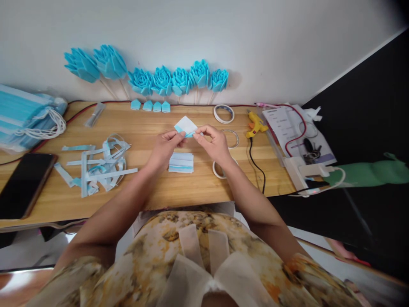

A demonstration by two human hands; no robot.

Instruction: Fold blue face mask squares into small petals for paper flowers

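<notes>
Pale wood tops the bench before me, blue flowers lined along its back edge. Over its middle, well in from the front edge, the left hand and right hand pinch, thumbs against fingers, a small white-and-blue piece.

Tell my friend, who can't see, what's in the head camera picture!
Someone's left hand and right hand pinch a small white-and-blue piece over a wooden table. Seven blue flowers line the wall behind; pale strips lie to the left, a yellow glue gun to the right.
</notes>
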